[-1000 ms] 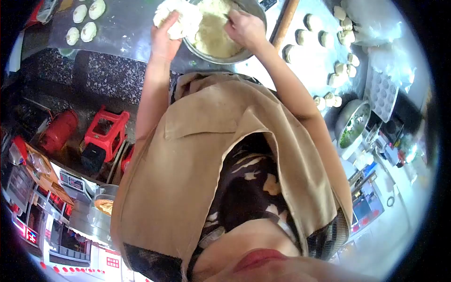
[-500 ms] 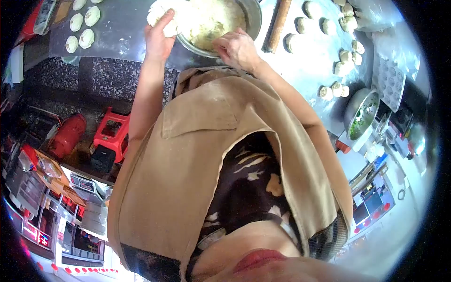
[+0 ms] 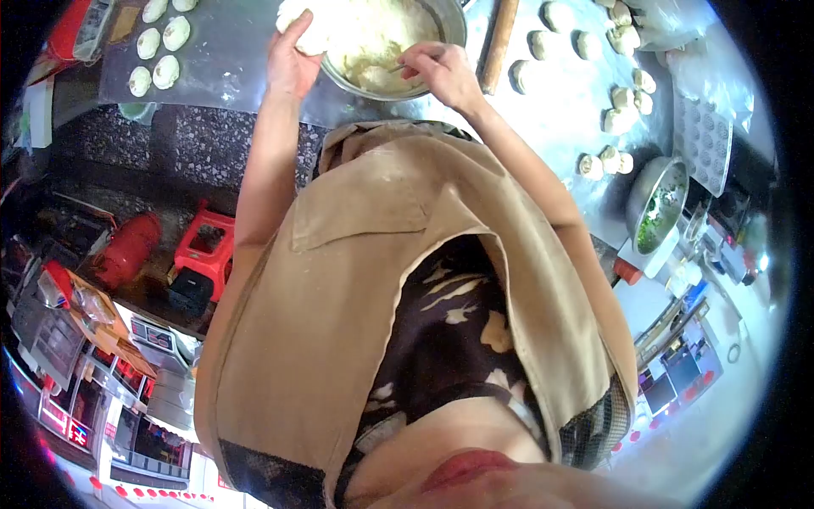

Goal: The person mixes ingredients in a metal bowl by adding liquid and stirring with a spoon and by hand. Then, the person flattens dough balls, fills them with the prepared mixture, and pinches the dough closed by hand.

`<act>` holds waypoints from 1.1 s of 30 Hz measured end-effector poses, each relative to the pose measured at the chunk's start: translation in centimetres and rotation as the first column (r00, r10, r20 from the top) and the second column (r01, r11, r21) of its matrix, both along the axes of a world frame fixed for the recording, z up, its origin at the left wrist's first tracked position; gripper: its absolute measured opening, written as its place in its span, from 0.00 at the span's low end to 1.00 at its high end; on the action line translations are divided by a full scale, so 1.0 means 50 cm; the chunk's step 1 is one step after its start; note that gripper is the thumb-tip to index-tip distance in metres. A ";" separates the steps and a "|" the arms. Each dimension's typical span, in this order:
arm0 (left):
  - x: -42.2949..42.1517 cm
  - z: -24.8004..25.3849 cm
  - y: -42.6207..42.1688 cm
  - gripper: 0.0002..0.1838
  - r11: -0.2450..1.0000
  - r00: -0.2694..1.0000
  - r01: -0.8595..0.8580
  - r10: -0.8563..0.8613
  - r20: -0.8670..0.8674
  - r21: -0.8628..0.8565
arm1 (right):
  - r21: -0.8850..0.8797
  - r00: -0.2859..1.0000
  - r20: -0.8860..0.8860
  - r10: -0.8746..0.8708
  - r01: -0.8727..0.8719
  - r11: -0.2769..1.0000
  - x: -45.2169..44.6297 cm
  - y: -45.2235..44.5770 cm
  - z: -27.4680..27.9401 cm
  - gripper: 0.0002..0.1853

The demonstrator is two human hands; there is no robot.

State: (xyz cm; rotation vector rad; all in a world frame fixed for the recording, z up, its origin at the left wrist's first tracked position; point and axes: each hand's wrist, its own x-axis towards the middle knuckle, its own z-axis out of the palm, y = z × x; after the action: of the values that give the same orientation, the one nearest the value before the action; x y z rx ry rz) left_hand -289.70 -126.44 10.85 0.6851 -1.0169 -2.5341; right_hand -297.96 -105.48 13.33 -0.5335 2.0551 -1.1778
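My left hand (image 3: 292,64) is closed around a piece of pale dough (image 3: 303,32) at the left rim of a metal bowl (image 3: 459,38). A whitish, crumbly filling (image 3: 381,38) lies inside the bowl. Over the bowl's near right side, my right hand (image 3: 443,75) pinches a thin utensil (image 3: 398,68). Its lower end sits by a lump of filling, and its exact kind is too small to make out.
Round filled dough pieces (image 3: 175,34) lie at the table's left. A rolling pin (image 3: 500,47) rests right of the bowl, with several dough lumps (image 3: 588,45) beyond. A bowl of chopped greens (image 3: 657,208) stands far right. Behind my left arm is a red stool (image 3: 206,242).
My right hand has shifted right and opened its angle, so the utensil in its fingers now shows. My left hand still holds the dough beside the bowl. The whole view has shifted slightly.
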 end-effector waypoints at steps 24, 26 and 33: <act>-0.052 0.152 0.117 0.33 0.912 0.989 0.138 -0.151 0.003 0.387 | -0.285 0.307 -0.916 -0.259 -0.044 0.957 0.043 0.059 0.058 0.17; -0.046 0.146 0.110 0.32 0.921 0.990 0.129 -0.142 0.008 0.367 | -0.206 0.438 -0.875 -0.207 0.051 0.977 0.029 0.073 0.053 0.17; -0.038 0.107 0.090 0.22 0.865 0.934 0.339 -0.357 -0.021 0.369 | -0.378 0.749 -0.594 -0.293 0.062 0.924 -0.004 0.041 0.045 0.16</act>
State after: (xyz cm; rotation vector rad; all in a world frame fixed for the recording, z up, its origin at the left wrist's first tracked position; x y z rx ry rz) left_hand -291.60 -121.95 16.21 0.7151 -0.7351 -3.0893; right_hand -298.18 -103.41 15.59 -1.0457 2.5296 -1.6519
